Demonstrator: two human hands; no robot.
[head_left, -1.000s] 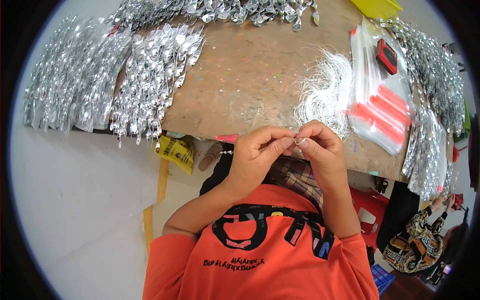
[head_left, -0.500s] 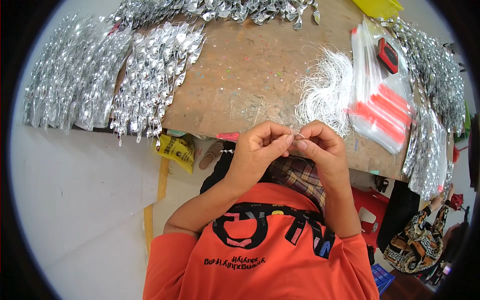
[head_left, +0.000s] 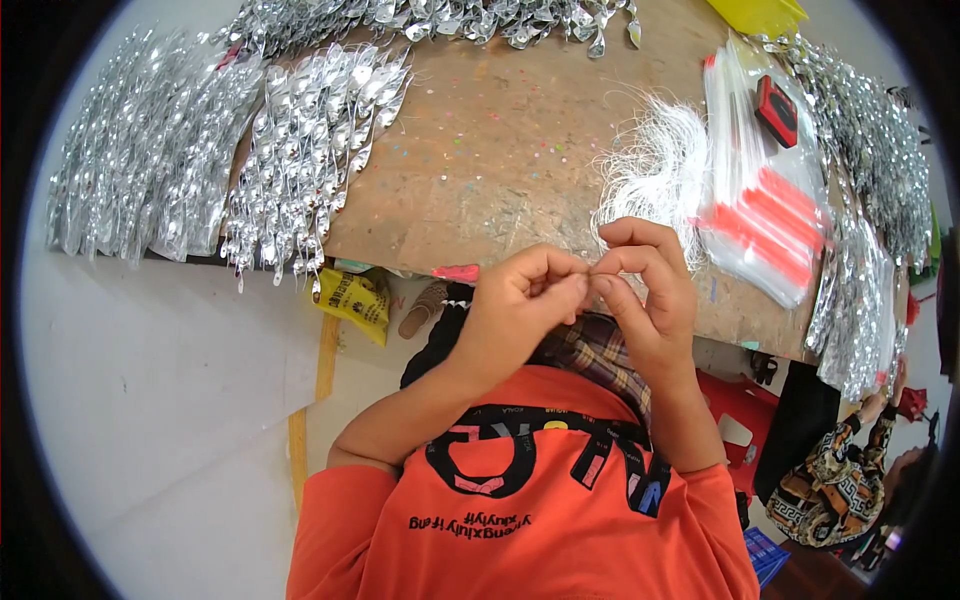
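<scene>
My left hand (head_left: 525,310) and my right hand (head_left: 655,295) meet fingertip to fingertip over the table's near edge. Thumb and index finger of each are pinched together. What lies between them is too fine to make out, perhaps a thread. On my right hand the other fingers are raised and loosely curled. Just beyond that hand lies a bundle of white strings (head_left: 650,165) on the brown table (head_left: 490,150). A short piece of silver twisted ornament (head_left: 455,302) shows beside my left wrist.
Silver spiral strands (head_left: 310,140) hang over the table's left edge, with more along the far and right edges. Clear bags with red strips (head_left: 765,235) lie on the right, a red-and-black device (head_left: 776,110) on them. Another person (head_left: 835,480) sits at lower right.
My right hand has turned and its fingers have lifted and spread somewhat. A small curved thread-like line between the fingertips no longer shows. My left hand has barely moved.
</scene>
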